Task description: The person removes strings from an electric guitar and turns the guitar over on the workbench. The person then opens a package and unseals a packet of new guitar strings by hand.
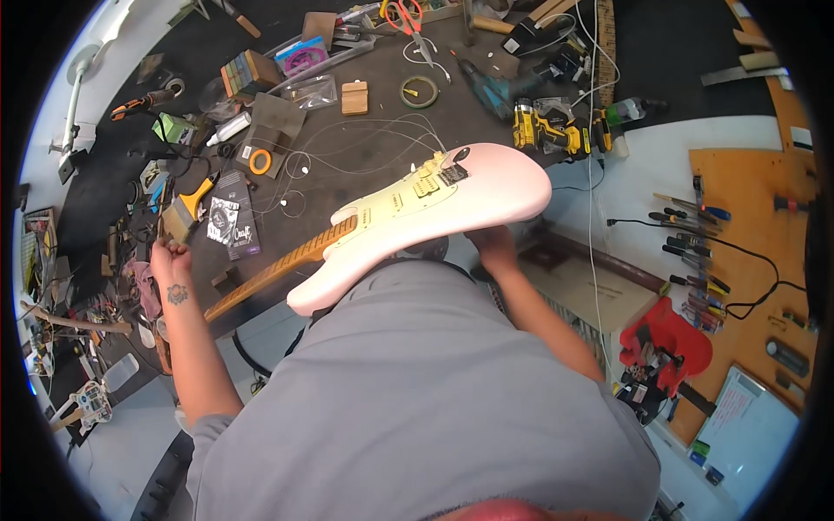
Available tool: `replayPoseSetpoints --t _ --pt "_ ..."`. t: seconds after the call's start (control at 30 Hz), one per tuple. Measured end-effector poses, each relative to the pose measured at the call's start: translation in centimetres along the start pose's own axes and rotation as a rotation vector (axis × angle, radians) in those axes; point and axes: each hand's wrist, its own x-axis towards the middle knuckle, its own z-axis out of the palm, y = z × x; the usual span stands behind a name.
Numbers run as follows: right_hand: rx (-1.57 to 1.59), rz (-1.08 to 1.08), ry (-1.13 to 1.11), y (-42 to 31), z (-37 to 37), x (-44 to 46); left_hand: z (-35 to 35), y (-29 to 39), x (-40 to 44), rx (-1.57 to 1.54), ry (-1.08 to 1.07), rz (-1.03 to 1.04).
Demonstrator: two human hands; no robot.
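Note:
A pale pink electric guitar [499,182] with a cream pickguard [382,213] lies tilted across the person's front, its wooden neck [287,265] pointing down to the left. Thin loose strings [347,130] curl over the dark bench behind it. My left hand [172,258], below a tattooed wrist, is closed near the bench's left part, beyond the neck; what its fingers hold, if anything, is too small to make out. Under the lower edge of the guitar body is my right hand [493,247], its fingers hidden behind the body.
On the dark bench [347,165] are a yellow drill [556,135], tape rolls [419,92], orange scissors [408,17], a wooden block [354,98] and a yellow-handled brush [195,200]. A red guitar body [669,343] and a tool board [738,200] stand at the right.

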Motion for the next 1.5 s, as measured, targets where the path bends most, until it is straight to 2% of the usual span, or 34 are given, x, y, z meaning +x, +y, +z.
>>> replayPoseSetpoints --t 0.1,0.13,0.2,0.27,0.3,0.37,0.4,0.43,0.47,0.5,0.53,0.57,0.6,0.63,0.7,0.8,0.9,1.0,1.03,1.17,1.27,1.37,1.47,1.5 --pt "-0.134 -0.034 0.088 -0.5 0.4 0.5 -0.8 0.1 0.4 -0.074 0.191 0.071" --pt "-0.082 0.006 0.098 -0.7 0.5 0.6 -0.9 0.3 0.3 -0.091 0.257 0.098" --pt "0.025 0.088 0.118 -1.0 0.8 1.1 -7.5 1.6 5.7 -0.153 -0.062 0.145" --pt "0.221 0.197 0.065 -1.1 0.7 1.7 -8.6 1.4 7.0 0.066 -0.041 0.245" --pt "0.325 0.252 0.046 -1.0 0.7 2.1 -7.6 0.8 7.5 0.313 0.137 0.326" --pt "0.314 0.107 0.127 -0.6 1.4 3.2 -1.7 -0.2 3.9 0.798 0.268 0.454" --pt "0.355 0.069 0.159 -0.7 1.8 3.9 3.2 -2.8 0.1 1.38 0.756 0.728" --pt "0.412 0.057 0.178 -0.9 2.2 4.3 8.0 -6.1 -8.7 1.54 0.576 1.237" --pt "0.469 0.046 0.196 -1.1 2.3 4.7 13.8 -6.7 -19.0 1.554 0.087 1.201" --pt "0.51 0.05 0.197 -1.3 2.5 4.9 15.6 -10.2 -19.2 1.308 -0.333 1.344" --pt "0.551 0.053 0.198 -1.5 2.6 5.0 19.1 -12.2 -24.6 1.344 -0.636 1.309" --pt "0.585 0.055 0.198 -1.6 2.6 5.1 20.7 -14.5 -27.1 1.196 -1.025 1.245" --pt "0.612 0.06 0.194 -1.8 2.7 5.1 23.9 -15.9 -29.9 1.273 -1.322 1.416" --pt "0.634 0.063 0.191 -1.8 2.6 5.1 25.7 -18.3 -32.0 1.262 -1.461 1.411" --pt "0.666 0.078 0.191 -1.8 2.4 4.9 27.9 -22.9 -34.3 1.243 -1.574 1.532" --pt "0.703 0.1 0.191 -1.7 2.2 4.5 30.3 -26.3 -34.0 1.551 -1.894 1.516" --pt "0.774 0.192 0.171 -0.1 2.8 4.4 31.9 -26.7 -33.6 1.777 -1.906 1.499" --pt "0.786 0.159 0.144 -5.0 0.7 3.1 33.0 -25.3 -31.9 1.76 -1.779 1.612" --pt "0.783 0.159 0.135 -5.8 0.4 2.7 33.9 -24.6 -31.6 1.906 -1.702 1.615" --pt "0.805 0.248 0.105 -5.7 0.3 2.5 34.3 -23.8 -27.8 2.015 -1.141 1.704" --pt "0.824 0.248 0.07 -5.0 0.9 2.5 33.2 -24.7 -27.9 2.151 -0.953 1.697" --pt "0.754 0.185 0.067 -3.9 1.7 2.6 30.5 -26.7 -29.6 1.432 -1.103 1.989" --pt "0.823 0.22 0.06 -4.1 1.8 3.0 30.3 -27.1 -31.7 1.364 -1.812 1.675" --pt "0.875 0.25 0.058 -4.2 1.7 3.2 30.4 -27.3 -31.9 1.442 -1.815 1.65"
